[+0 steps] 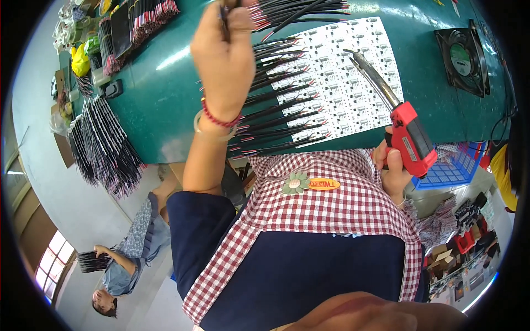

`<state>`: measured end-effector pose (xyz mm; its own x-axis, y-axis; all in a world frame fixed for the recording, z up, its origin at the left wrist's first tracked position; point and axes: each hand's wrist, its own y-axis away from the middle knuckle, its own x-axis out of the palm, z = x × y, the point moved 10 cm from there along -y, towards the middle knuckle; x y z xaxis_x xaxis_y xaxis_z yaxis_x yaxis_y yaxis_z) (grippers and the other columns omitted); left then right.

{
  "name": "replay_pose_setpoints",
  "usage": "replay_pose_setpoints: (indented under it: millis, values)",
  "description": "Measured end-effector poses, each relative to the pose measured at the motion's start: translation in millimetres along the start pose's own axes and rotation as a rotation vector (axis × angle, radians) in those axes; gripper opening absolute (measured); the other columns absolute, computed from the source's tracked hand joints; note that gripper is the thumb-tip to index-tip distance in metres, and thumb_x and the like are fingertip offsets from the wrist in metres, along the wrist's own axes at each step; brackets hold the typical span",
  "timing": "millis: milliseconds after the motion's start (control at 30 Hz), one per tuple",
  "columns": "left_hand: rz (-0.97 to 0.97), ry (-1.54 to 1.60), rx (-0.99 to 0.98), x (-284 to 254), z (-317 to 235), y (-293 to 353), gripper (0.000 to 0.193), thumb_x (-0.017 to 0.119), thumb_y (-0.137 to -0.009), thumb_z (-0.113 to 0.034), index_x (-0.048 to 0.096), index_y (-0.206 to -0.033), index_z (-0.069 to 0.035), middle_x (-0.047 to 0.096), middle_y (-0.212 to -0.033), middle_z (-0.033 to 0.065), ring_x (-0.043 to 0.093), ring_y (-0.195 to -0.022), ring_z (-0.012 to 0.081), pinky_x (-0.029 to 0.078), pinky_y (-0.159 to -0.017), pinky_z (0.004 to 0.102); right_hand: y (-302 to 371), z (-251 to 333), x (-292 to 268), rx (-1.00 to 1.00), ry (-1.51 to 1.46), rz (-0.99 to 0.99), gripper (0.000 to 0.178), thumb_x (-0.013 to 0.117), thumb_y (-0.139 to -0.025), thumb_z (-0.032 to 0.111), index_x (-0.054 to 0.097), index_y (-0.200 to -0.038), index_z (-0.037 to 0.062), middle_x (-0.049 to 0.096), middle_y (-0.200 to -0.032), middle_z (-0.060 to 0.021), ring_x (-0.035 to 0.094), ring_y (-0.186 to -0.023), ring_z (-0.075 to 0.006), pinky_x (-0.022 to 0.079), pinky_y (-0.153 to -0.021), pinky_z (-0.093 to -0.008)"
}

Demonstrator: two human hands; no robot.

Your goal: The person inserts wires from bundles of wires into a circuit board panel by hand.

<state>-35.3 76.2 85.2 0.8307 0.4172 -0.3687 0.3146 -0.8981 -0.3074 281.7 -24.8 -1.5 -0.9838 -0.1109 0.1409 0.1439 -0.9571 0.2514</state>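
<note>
My right hand [393,168] is closed around the handle of a red and black soldering gun [411,138]. The gun's tip points up and left over a white sheet of small printed circuit boards [353,49]. Black cables [281,116] with thin red and white wire ends lie in a row across the sheet's left part. My left hand [223,55] is raised over the table left of the sheet, fingers closed on a dark slim thing [224,22] whose kind I cannot make out. Beside its fingertips lies a loose bunch of black cables [303,11].
A black fan [462,60] stands at the right of the green table [154,105]. Cable bundles [105,146] hang over the left edge; more bundles [149,19] lie at the far left. A blue basket [455,165] sits below right. Another person [124,270] carries cables at lower left.
</note>
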Motion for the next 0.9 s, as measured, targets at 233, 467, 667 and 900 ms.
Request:
replay_pose_setpoints:
  millis: [233, 467, 667, 900]
  values:
    - [0.525, -0.439, -0.087, 53.8, 21.5, 27.8, 0.019, 0.061, -0.080, -0.017, 0.059, -0.084, 0.002, 0.059, -0.069, 0.0231, 0.060, -0.065, 0.0393, 0.048, -0.059, 0.0434, -1.8, -6.7, 0.8, 0.049, -0.058, 0.014, 0.043, 0.053, -0.094, 0.026, 0.045, -0.123, -0.0048, 0.046, -0.062, -0.0039, 0.040, -0.049, -0.0094, 0.036, -0.049, -0.0258]
    - [0.528, -0.489, -0.077, 71.5, 37.1, 41.5, 0.021, 0.065, -0.080, -0.019, 0.063, -0.084, 0.001, 0.062, -0.071, 0.0203, 0.060, -0.063, 0.0376, 0.047, -0.058, 0.0396, 3.0, -19.1, 6.2, 0.134, -0.098, -0.008, 0.043, 0.055, -0.093, 0.024, 0.046, -0.122, -0.0052, 0.047, -0.063, -0.0046, 0.042, -0.049, -0.0100, 0.036, -0.048, -0.0260]
    - [0.598, -0.565, -0.026, 78.4, 38.0, 40.6, 0.023, 0.067, -0.079, -0.021, 0.063, -0.082, 0.001, 0.062, -0.069, 0.0199, 0.060, -0.064, 0.0389, 0.048, -0.058, 0.0412, -1.2, -24.4, 12.1, 0.152, -0.068, 0.040, 0.042, 0.056, -0.092, 0.023, 0.048, -0.121, -0.0054, 0.048, -0.063, -0.0044, 0.042, -0.049, -0.0096, 0.037, -0.048, -0.0257]
    - [0.614, -0.605, -0.010, 87.3, 41.3, 43.1, 0.023, 0.066, -0.079, -0.020, 0.063, -0.079, 0.003, 0.062, -0.068, 0.0214, 0.060, -0.065, 0.0393, 0.049, -0.061, 0.0436, -4.9, -26.3, 17.1, 0.158, -0.031, 0.055, 0.041, 0.057, -0.092, 0.020, 0.048, -0.122, -0.0051, 0.049, -0.064, -0.0042, 0.042, -0.049, -0.0090, 0.036, -0.047, -0.0246]
